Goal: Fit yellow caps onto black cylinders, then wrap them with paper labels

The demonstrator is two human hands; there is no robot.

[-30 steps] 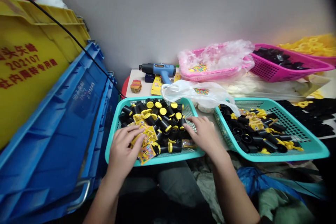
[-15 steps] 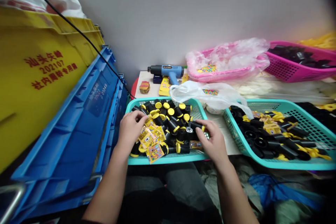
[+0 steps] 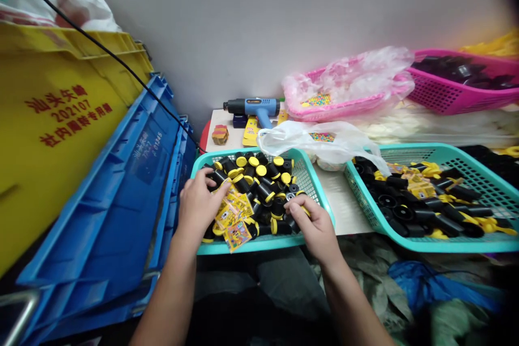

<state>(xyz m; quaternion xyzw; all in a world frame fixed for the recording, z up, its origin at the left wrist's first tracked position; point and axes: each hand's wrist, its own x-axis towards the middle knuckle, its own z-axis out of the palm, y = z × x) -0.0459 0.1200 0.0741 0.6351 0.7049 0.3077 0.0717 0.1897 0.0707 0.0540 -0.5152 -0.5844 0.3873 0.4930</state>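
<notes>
A turquoise basket (image 3: 259, 247) in front of me holds many small black cylinders with yellow caps (image 3: 265, 193). Printed yellow packets (image 3: 232, 211) lie on top of them at its left front. My left hand (image 3: 199, 203) is at the basket's left side, thumb and fingers curved about a black cylinder (image 3: 219, 176), the thumb beside the packets. Over the right part of the basket, my right hand (image 3: 314, 224) is closed in a pinch. A bit of yellow shows by its fingers, but what they hold is mostly hidden.
Blue crates (image 3: 109, 200) and a yellow crate (image 3: 48, 119) stand at left. Behind the basket lie a blue heat gun (image 3: 259, 108) and a plastic bag (image 3: 336, 146). A second turquoise basket (image 3: 446, 246) of black and yellow parts is at right, with pink baskets (image 3: 441, 89) behind.
My right hand has moved left from the basket's right rim, its fingers now drawn together. The left thumb and fingers have spread around a cylinder. The view has shifted slightly.
</notes>
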